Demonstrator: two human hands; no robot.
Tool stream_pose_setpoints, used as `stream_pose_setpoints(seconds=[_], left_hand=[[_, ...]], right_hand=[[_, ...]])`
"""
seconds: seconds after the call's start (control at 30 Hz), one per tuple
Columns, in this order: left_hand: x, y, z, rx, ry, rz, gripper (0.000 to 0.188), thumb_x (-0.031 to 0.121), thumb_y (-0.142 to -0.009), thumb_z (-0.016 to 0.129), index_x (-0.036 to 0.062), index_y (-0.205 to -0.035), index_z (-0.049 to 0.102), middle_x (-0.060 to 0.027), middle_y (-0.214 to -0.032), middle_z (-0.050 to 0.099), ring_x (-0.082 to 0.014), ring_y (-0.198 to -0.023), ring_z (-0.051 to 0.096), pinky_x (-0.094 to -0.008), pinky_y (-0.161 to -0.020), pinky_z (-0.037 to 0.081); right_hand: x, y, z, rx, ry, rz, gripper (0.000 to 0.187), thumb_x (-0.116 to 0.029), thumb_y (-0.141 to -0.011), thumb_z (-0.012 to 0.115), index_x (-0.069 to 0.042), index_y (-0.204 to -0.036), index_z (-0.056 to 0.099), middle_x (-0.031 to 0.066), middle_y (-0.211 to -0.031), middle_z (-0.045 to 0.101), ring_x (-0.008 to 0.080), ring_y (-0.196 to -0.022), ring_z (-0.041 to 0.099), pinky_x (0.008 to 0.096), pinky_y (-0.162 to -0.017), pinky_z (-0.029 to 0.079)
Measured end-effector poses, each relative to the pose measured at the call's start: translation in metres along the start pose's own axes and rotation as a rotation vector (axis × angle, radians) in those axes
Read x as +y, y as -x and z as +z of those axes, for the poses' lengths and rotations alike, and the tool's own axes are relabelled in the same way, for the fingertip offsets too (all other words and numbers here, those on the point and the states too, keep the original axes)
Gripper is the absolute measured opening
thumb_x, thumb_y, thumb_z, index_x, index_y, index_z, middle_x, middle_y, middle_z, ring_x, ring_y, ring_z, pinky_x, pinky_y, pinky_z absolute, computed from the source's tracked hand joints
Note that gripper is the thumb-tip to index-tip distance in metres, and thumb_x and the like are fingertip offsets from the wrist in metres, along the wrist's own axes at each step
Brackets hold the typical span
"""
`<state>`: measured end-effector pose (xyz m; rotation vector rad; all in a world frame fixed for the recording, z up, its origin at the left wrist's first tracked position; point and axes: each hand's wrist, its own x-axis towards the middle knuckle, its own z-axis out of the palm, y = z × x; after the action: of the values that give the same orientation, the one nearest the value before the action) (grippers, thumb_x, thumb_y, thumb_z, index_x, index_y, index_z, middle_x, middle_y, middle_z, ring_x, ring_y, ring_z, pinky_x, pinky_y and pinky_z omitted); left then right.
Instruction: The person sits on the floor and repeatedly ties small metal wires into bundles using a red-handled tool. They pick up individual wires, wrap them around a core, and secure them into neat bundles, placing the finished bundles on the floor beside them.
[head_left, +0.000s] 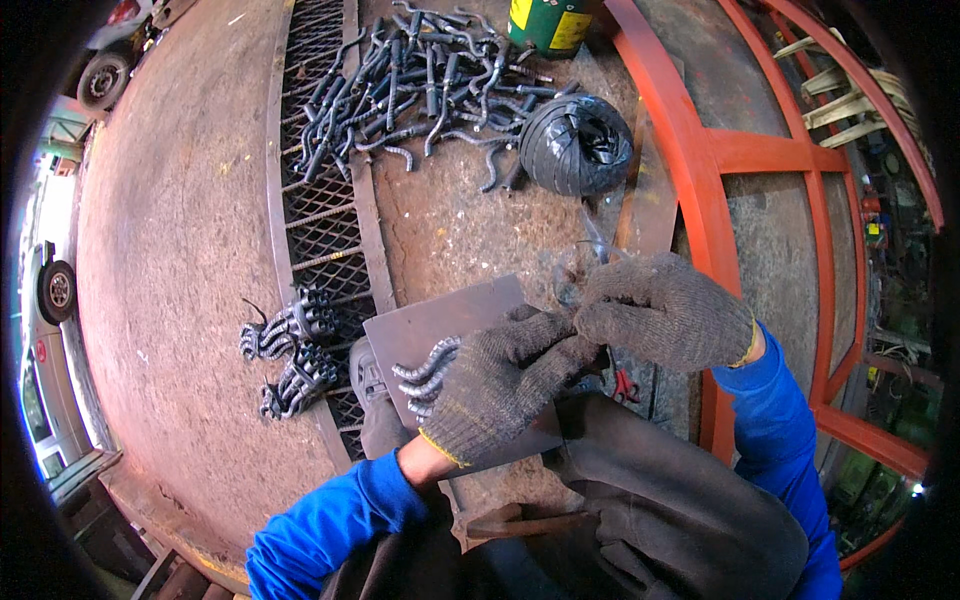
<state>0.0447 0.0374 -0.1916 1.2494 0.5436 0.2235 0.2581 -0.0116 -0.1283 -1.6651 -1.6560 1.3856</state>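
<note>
Left hand (pixel 500 375) grasping bent ribbed rods (pixel 432 367) over the metal plate (pixel 450 312); right hand (pixel 665 312), grip unclear, right of the plate. Probable step: binding; next calls for tension, rods kept aligned.

Gloved hands (pixel 500 375) near bent rods (pixel 430 375)

The fisheye view looks steeply down from the person's head, close above the left hand (pixel 505 375) and right hand (pixel 672 312), facing past the lap (pixel 685 480) to the far floor (pixel 200 100).
</note>
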Motion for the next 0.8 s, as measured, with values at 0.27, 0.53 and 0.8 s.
stream_pose_setpoints(seconds=[0.27,0.53,0.8], left_hand=[[-0.004,-0.001,0.004,-0.054,-0.212,0.087,0.035,0.018,-0.084,0.072,0.0001,-0.115,0.066,-0.0165,-0.105,0.068,-0.0231,-0.093,0.066,-0.0336,-0.082,0.052],[-0.014,0.004,0.009,0.043,-0.022,-0.105,0.056,0.018,-0.080,0.076,0.0043,-0.131,0.057,-0.0152,-0.108,0.068,-0.0196,-0.090,0.066,-0.0315,-0.081,0.053],[-0.005,0.006,-0.005,0.005,0.074,-0.117,0.052,0.006,-0.090,0.066,-0.0027,-0.137,0.045,-0.0146,-0.122,0.063,-0.0210,-0.107,0.063,-0.0321,-0.092,0.052]], right_hand=[[-0.013,0.004,-0.001,0.109,-0.077,0.209,0.027,-0.026,-0.090,0.066,-0.001,-0.100,0.070,0.0104,-0.080,0.067,0.0152,-0.072,0.063,0.0308,-0.066,0.050],[-0.011,-0.001,-0.004,0.082,-0.183,0.324,0.028,-0.028,-0.093,0.061,-0.002,-0.098,0.070,0.0065,-0.080,0.068,0.0101,-0.072,0.060,0.0290,-0.066,0.050],[0.007,-0.004,-0.002,0.198,-0.271,0.383,0.030,-0.033,-0.094,0.061,-0.004,-0.095,0.068,-0.0008,-0.074,0.062,0.0066,-0.060,0.056,0.0222,-0.047,0.044]])
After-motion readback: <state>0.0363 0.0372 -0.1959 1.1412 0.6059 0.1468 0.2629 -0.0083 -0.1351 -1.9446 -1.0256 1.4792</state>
